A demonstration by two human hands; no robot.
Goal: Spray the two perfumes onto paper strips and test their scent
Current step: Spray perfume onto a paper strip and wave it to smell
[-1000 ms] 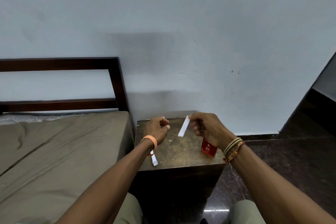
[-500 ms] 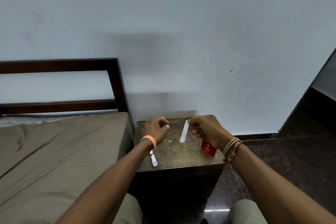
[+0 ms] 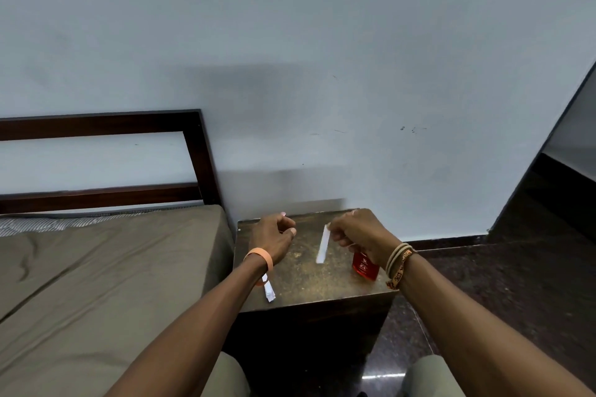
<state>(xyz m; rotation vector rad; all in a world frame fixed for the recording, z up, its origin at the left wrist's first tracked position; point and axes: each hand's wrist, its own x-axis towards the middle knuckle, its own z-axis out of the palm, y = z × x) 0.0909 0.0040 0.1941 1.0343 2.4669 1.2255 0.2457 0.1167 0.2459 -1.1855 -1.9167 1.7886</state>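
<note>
**A:** What does the test paper look like?

**B:** It is a narrow white paper strip (image 3: 323, 243), flat and uncreased. It hangs nearly upright over the middle of the dark, speckled wooden bedside table (image 3: 300, 284). The right hand (image 3: 361, 232) pinches its top end between thumb and fingertips.

**A:** And the perfume?

**B:** I count one: a squat red glass bottle (image 3: 364, 266) with a pale mark on its face. It stands on the table's right side, near the front corner. The right wrist crosses in front of it and hides its top.

**A:** How many strips in all?

**B:** Two. The second white paper strip (image 3: 268, 290) lies flat at the table's front left edge, partly under the left wrist.

**A:** What is the left hand doing?

**B:** The left hand (image 3: 274, 235) hovers over the table's rear left part, fingers curled toward the palm. A small pale pink tip shows above the knuckles. I cannot tell whether the hand grips something.

**A:** Anything else?

**B:** There is one orange wristband (image 3: 259, 263) on the left wrist and a bunch of tan thread bracelets (image 3: 398, 263) on the right. Just left of the table is a bed with an olive sheet (image 3: 96, 267) and a dark wooden headboard (image 3: 196, 145).
</note>
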